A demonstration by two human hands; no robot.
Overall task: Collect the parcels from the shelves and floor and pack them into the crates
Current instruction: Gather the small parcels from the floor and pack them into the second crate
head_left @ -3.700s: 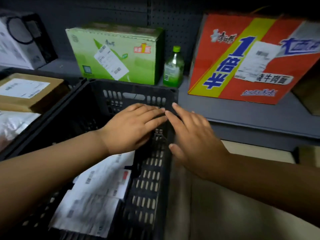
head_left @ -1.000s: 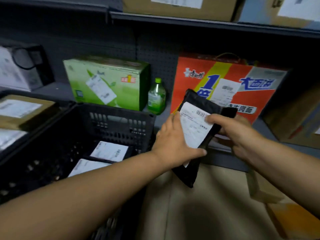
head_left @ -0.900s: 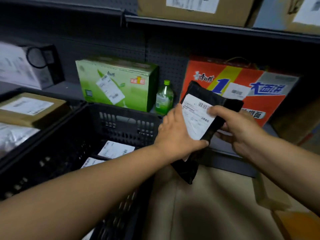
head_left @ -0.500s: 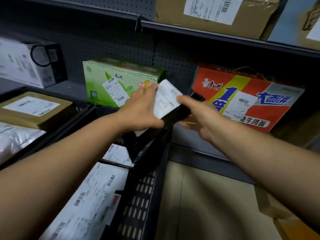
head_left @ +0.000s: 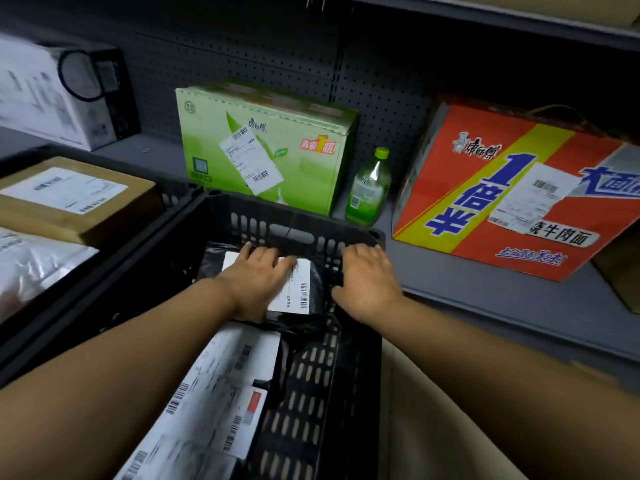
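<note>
Black plastic mailer (head_left: 311,299) going down flat at the far end of my black crate (head_left: 346,393), white label up, and I'm pressing it into place. My left hand (head_left: 258,282) lies on the label with fingers straight and spread, pushing rather than gripping; my right hand (head_left: 369,284) rests at the mailer's right edge against the crate's right wall, fingers loosely extended, clasping nothing that I can see. So this is the seating step, nearly finished by my reckoning. Next I'd lift both hands clear and reach for another parcel: the green carton (head_left: 263,147) on the shelf just beyond the crate is the obvious pick, though it's bulky and will want two hands. Nearer me in this crate sit flat parcels with white labels (head_left: 221,393). To the left, a second crate (head_left: 166,199) holds a brown box (head_left: 72,199) and a silvery bag (head_left: 31,268).
</note>
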